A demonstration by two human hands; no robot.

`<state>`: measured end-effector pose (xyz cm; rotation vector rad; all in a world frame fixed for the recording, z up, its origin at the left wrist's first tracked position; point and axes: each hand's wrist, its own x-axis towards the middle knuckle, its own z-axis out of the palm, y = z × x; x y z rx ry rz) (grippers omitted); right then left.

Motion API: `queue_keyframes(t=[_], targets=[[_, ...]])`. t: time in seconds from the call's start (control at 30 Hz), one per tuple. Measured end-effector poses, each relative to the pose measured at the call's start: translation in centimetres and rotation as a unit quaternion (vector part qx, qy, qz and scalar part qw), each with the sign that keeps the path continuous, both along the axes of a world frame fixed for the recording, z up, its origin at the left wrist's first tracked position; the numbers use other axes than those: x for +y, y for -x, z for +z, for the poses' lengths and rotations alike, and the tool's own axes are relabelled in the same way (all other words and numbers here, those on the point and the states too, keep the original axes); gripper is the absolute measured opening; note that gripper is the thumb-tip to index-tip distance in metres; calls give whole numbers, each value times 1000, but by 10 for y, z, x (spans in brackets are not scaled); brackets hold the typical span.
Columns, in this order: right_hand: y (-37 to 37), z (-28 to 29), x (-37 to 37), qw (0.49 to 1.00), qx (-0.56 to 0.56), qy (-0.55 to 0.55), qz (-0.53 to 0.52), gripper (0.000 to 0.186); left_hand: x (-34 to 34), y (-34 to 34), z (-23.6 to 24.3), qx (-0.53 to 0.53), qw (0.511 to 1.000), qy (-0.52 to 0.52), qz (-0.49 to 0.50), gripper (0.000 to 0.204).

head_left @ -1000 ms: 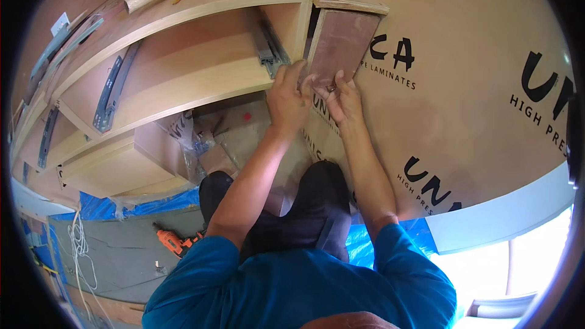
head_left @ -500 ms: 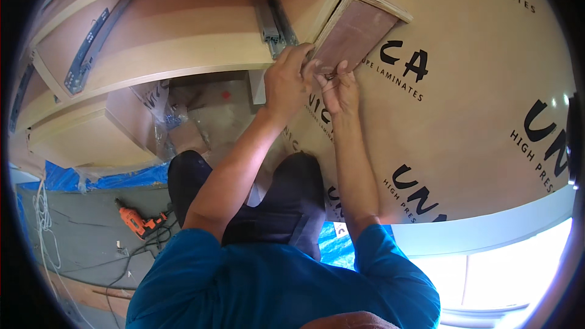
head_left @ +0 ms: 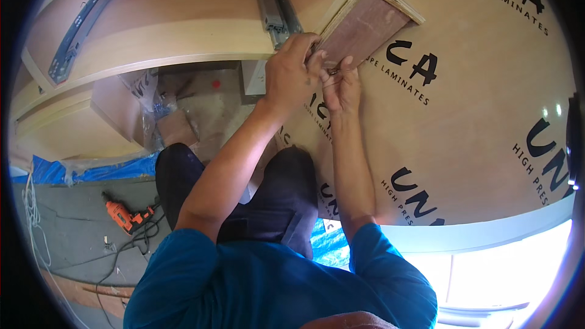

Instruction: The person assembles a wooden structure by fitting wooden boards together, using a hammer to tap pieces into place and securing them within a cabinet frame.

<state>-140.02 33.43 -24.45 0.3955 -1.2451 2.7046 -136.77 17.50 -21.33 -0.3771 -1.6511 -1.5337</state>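
Observation:
A reddish-brown plywood piece (head_left: 365, 27) with pale raised edging slants away from my hands, up against the end of a light wood cabinet (head_left: 177, 36). My left hand (head_left: 291, 76) is bent at its near corner, fingers curled and fingertips close together. My right hand (head_left: 342, 90), palm turned up, has its thumb and fingers closed just under the piece's near end. The fingertips of both hands nearly meet there. Something small and dark shows between them, too small to name. Just beyond my left hand, a grey metal drawer slide (head_left: 268, 6) is fixed inside the cabinet.
Large printed laminate-covered panel (head_left: 475, 140) fills the right side. Another drawer slide (head_left: 88, 27) is mounted at the cabinet's left. An orange corded power drill (head_left: 125, 214) lies on the grey floor covering, beside blue plastic sheeting (head_left: 109, 169). A white cord (head_left: 33, 219) hangs at far left.
The view has shifted slightly, so the drill and cabinet appear further left. Both hands stay at the plywood's near end; my left fingertips have come closer to my right hand's.

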Motion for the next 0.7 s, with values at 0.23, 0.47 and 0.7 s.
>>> queue_keyframes(t=[0.23,0.47,0.7], targets=[[-3,2,-2,1000,0,2,-8,53,1,3,0,-24,1000,-6,-13,28],[-6,6,-10,1000,-15,5,-24,46,2,7,-1,-36,995,-70,-59,20],[-8,6,-11,999,-26,8,-46,44,1,4,5,-25,999,-22,-10,21]])
